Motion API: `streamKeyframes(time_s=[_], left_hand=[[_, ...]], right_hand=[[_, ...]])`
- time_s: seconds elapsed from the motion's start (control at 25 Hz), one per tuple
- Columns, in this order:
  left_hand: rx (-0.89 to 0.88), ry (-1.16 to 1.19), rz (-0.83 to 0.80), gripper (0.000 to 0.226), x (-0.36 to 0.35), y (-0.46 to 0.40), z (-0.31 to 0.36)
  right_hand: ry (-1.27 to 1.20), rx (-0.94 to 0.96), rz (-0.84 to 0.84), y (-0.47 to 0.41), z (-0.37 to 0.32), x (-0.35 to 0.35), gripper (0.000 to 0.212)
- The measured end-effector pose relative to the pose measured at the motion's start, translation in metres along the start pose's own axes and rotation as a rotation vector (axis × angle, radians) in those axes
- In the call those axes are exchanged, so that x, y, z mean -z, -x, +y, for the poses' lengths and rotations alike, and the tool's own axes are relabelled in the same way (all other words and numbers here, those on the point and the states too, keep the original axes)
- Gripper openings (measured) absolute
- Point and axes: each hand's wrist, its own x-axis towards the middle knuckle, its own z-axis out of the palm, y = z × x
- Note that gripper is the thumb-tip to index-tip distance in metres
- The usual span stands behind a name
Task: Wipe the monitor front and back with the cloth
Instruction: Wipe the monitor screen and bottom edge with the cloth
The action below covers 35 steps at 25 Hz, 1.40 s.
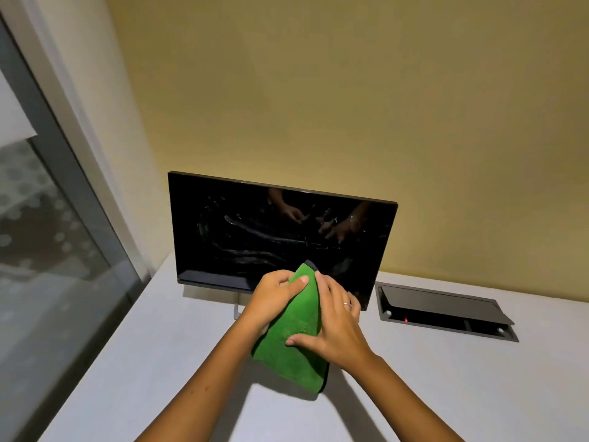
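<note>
A black monitor (pixel 255 224) stands on the white desk (pixel 159 362) against the yellow wall, its dark screen streaked with smears and facing me. Just in front of its lower edge I hold a folded green cloth (pixel 296 339) with a dark trim between both hands. My left hand (pixel 274 295) grips the cloth's upper left side, thumb on top. My right hand (pixel 334 327) holds the cloth's right side, thumb pressed on the front and fingers behind, a ring on one finger. The cloth hangs down above the desk. The monitor's back is hidden.
A dark cable box (pixel 446 311) with its lid raised is set into the desk to the right of the monitor, a small red light inside. A large window (pixel 47 250) with a grey frame runs along the left. The monitor's stand (pixel 237 309) shows below the screen.
</note>
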Motion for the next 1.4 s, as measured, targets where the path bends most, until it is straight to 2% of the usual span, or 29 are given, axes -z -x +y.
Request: streamKeyframes(time_s=[0.08,0.2,0.28,0.4,0.48,0.56,0.64,0.72,0.84,0.88,0.96,1.04,1.12,1.16,1.32,1.4], left_hand=[[-0.007,0.0,-0.062,0.019,0.034,0.008,0.002],[-0.109,-0.151,-0.076,0.018,0.089,0.017,0.003],[-0.163,-0.26,-0.113,0.022,0.134,0.02,0.0],[-0.146,-0.409,-0.274,0.036,0.2,0.026,-0.007],[-0.157,-0.459,-0.342,0.024,0.226,0.028,-0.005],[-0.166,-0.428,-0.351,0.014,0.238,0.026,0.002],[-0.168,-0.379,-0.354,0.017,0.245,0.024,0.011],[-0.177,-0.377,-0.336,0.017,0.248,0.022,0.017],[-0.246,-0.437,-0.263,0.007,0.246,0.021,0.022],[-0.272,-0.446,-0.252,0.004,0.245,0.02,0.023],[-0.3,-0.431,-0.282,0.012,0.243,0.02,0.028],[-0.309,-0.399,-0.314,0.017,0.239,0.019,0.03],[-0.405,-0.431,-0.234,0.017,0.234,0.013,0.029],[-0.458,-0.469,-0.166,0.021,0.233,0.011,0.027],[-0.577,-0.542,0.098,0.03,0.237,0.003,0.027],[-0.59,-0.519,0.159,0.039,0.239,-0.001,0.032]], right_hand=[[-0.077,-0.065,0.091,-0.01,-0.034,-0.015,0.105],[-0.108,-0.06,0.209,-0.025,-0.079,-0.033,0.06],[-0.137,-0.078,0.226,-0.037,-0.103,-0.038,0.052],[-0.295,-0.11,0.198,-0.054,-0.132,-0.041,0.057],[-0.423,-0.133,0.153,-0.063,-0.148,-0.041,0.063],[-0.42,-0.198,0.149,-0.07,-0.162,-0.039,0.074],[-0.258,-0.296,0.197,-0.074,-0.173,-0.037,0.088],[-0.192,-0.262,0.242,-0.076,-0.184,-0.036,0.09],[-0.292,-0.102,0.165,-0.079,-0.202,-0.038,0.091],[-0.348,-0.093,0.136,-0.08,-0.207,-0.041,0.095],[-0.496,-0.112,0.129,-0.083,-0.216,-0.046,0.102],[-0.593,-0.165,0.202,-0.086,-0.218,-0.051,0.085],[-0.59,-0.231,0.272,-0.088,-0.219,-0.052,0.066],[-0.556,-0.247,0.292,-0.089,-0.219,-0.052,0.064],[-0.277,-0.207,0.34,-0.092,-0.209,-0.049,0.068],[-0.121,-0.16,0.373,-0.094,-0.199,-0.047,0.069]])
